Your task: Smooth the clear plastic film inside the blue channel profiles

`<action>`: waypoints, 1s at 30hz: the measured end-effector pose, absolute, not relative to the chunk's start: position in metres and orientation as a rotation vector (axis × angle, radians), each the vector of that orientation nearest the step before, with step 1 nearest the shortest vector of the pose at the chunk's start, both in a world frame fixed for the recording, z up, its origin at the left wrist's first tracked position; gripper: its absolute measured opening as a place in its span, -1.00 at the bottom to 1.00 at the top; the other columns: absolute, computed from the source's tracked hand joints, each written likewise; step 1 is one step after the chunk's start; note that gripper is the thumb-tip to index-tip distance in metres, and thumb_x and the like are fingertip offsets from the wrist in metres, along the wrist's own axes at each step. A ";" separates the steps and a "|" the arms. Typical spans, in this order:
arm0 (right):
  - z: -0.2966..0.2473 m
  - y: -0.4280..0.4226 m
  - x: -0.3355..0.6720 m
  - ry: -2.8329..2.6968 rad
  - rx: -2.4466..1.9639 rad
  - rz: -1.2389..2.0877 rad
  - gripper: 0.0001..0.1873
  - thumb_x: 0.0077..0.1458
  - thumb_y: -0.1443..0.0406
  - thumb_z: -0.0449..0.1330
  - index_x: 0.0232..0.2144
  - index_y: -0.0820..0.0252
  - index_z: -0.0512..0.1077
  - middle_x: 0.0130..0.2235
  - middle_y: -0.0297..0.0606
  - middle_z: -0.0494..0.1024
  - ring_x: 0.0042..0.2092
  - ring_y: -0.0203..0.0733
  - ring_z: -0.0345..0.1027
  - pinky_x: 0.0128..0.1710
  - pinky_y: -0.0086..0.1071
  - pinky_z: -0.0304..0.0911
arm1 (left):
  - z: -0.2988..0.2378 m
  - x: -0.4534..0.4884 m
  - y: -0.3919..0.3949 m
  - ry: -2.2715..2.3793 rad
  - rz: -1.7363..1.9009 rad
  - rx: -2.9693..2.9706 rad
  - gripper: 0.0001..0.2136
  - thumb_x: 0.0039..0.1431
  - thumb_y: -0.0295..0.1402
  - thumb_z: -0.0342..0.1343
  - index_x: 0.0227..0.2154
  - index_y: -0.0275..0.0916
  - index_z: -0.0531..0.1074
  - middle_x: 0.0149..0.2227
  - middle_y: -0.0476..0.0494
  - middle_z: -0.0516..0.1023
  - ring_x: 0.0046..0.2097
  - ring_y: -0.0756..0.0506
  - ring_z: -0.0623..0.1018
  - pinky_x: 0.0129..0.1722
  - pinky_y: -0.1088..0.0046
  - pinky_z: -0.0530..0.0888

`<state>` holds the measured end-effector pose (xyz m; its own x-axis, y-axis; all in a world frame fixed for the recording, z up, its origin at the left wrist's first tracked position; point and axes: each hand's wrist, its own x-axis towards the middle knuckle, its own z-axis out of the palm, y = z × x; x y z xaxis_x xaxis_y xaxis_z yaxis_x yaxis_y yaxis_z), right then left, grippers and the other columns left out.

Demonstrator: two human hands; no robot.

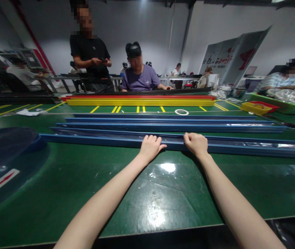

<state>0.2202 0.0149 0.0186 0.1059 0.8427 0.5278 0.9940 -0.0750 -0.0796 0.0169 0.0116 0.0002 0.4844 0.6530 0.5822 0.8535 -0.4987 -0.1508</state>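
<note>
A long blue channel strip (111,141) lies across the green table, with shiny clear film along its inside. My left hand (150,148) is closed over its front wall, fingers curled over the edge and thumb pointing right. A short way to the right, my right hand (197,143) grips the same wall in a fist, its fingertips hidden. Behind this strip lie more blue strips (178,127), roughly parallel to it.
Left lies a curved translucent blue sheet (12,152) with a red arrow label (2,180). Farther back are yellow strips (139,102), red strips (137,98), a white ring (181,112), a yellow tray (256,108) and a green bin (290,108). A seated person (143,77) faces me.
</note>
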 end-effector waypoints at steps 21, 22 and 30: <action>0.018 0.016 0.221 -1.797 -1.982 -0.482 -0.52 0.04 0.16 -0.16 -0.62 0.21 0.46 -0.50 -0.17 0.50 -0.47 -0.23 0.30 -0.54 -0.43 -0.13 | 0.001 0.017 0.012 -1.262 -0.633 -2.326 -0.64 0.11 -0.06 -0.18 -0.43 -0.26 0.32 -0.46 -0.14 0.41 -0.36 -0.10 0.36 -0.35 0.38 0.14; 0.018 0.016 0.221 -1.797 -1.981 -0.483 -0.52 0.04 0.16 -0.16 -0.62 0.21 0.46 -0.50 -0.17 0.50 -0.47 -0.24 0.30 -0.54 -0.43 -0.13 | 0.001 0.017 0.012 -1.263 -0.631 -2.327 -0.63 0.11 -0.05 -0.18 -0.43 -0.26 0.33 -0.46 -0.14 0.41 -0.36 -0.10 0.36 -0.35 0.38 0.14; 0.018 0.016 0.221 -1.796 -1.996 -0.481 -0.52 0.04 0.16 -0.16 -0.62 0.21 0.46 -0.51 -0.17 0.50 -0.48 -0.24 0.30 -0.54 -0.43 -0.13 | 0.002 0.016 0.012 -1.260 -0.636 -2.333 -0.63 0.11 -0.06 -0.19 -0.43 -0.26 0.33 -0.46 -0.14 0.41 -0.36 -0.10 0.36 -0.35 0.38 0.14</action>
<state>0.2210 0.0158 0.0184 0.1096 0.8520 0.5120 0.9938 -0.0848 -0.0716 0.0164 0.0116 0.0019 0.4868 0.6630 0.5687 0.8513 -0.5061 -0.1387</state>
